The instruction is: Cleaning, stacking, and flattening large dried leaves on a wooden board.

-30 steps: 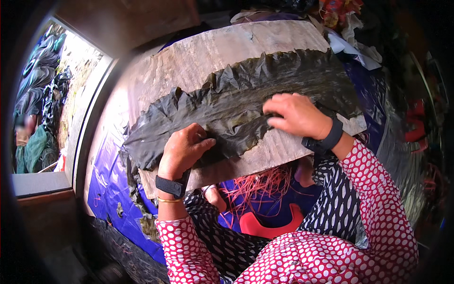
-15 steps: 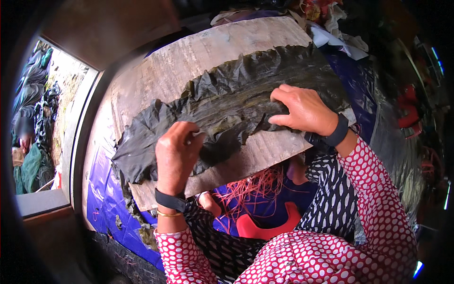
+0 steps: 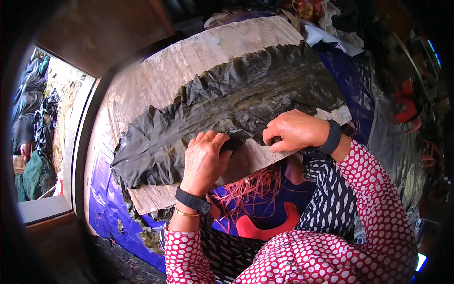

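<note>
A long, dark green-brown sheet of kelp (image 3: pixel 246 97) lies spread slantwise over a wooden board (image 3: pixel 189 59), its edges ruffled. My left hand (image 3: pixel 205 158) is closed at the kelp's near edge, around its middle, with fingertips pinching the frond. Farther right along the same edge, my right hand (image 3: pixel 295 132) is curled with thumb and fingers together on the kelp. My hands hide the exact grip of the fingertips. Both wrists wear dark bands.
Red plastic strips (image 3: pixel 253 189) lie in a heap below the board's near edge, beside a red plastic piece (image 3: pixel 272 225). Blue sheeting (image 3: pixel 106 203) spreads under the board. A doorway frame (image 3: pixel 80 142) stands at left, with dark netting beyond it. Crumpled white material (image 3: pixel 333 40) lies at the far right.
My left hand has moved right and my right hand has come down nearer to me, both closing on the kelp's near edge. The kelp's surface lies flatter there.
</note>
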### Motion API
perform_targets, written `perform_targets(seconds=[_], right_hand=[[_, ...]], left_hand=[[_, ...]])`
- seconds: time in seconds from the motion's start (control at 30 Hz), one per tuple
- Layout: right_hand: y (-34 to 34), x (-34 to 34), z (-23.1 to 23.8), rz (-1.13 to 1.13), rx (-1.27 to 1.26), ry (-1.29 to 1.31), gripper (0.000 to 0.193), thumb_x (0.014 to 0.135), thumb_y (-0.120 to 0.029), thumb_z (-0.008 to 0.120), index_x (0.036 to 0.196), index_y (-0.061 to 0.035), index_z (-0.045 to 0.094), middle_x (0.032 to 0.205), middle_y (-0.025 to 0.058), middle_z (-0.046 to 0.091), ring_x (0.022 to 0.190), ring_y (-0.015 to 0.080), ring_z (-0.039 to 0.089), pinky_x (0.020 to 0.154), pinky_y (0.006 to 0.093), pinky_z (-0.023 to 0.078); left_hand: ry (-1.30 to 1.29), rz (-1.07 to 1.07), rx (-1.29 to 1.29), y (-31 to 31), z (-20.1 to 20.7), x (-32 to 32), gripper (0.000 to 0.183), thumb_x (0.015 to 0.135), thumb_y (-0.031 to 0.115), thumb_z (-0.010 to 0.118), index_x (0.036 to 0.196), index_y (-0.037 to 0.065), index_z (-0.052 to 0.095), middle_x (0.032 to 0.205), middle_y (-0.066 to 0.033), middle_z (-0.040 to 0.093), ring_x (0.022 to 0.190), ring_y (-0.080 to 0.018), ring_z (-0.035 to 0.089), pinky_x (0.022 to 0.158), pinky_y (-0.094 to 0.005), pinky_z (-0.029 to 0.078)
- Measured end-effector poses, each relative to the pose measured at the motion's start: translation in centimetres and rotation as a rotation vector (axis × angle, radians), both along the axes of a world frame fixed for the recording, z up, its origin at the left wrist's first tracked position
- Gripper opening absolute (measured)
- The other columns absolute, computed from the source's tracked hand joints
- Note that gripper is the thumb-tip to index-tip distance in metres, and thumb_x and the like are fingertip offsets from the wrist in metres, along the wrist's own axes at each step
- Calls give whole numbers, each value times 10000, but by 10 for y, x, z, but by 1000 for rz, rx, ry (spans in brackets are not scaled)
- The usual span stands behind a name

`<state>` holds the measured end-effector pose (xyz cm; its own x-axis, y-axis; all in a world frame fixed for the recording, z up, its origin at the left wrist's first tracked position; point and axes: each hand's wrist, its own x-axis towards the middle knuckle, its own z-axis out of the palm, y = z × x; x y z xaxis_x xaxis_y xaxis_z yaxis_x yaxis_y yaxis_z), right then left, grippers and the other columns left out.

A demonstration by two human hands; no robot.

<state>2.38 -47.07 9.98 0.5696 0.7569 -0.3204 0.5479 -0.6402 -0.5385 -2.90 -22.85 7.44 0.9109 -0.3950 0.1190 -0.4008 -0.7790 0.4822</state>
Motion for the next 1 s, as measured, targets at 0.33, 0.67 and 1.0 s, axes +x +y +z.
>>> perform_targets(seconds=[0.33,0.67,1.0], right_hand=[[2,22,1,-389,201,-200,172,728,-216,629,779,-53,603,694,150,609,707,339,610,627,428,465],[12,32,-16,-281,-7,-252,120,699,-164,586,731,-51,564,672,136,587,680,339,582,611,409,445],[38,25,7,-237,260,-223,204,717,-220,654,771,-42,568,722,147,596,694,336,590,606,404,450]], left_hand=[[32,-10,3,5,-4,-1,36,712,93,605,742,75,596,754,-80,557,800,-286,556,695,-384,427],[41,-56,-26,7,-1,-5,24,708,71,580,730,66,588,728,-94,559,744,-287,565,672,-386,427],[293,-18,-329,26,10,0,135,726,59,621,850,9,602,725,-89,585,661,-192,585,590,-295,458]])
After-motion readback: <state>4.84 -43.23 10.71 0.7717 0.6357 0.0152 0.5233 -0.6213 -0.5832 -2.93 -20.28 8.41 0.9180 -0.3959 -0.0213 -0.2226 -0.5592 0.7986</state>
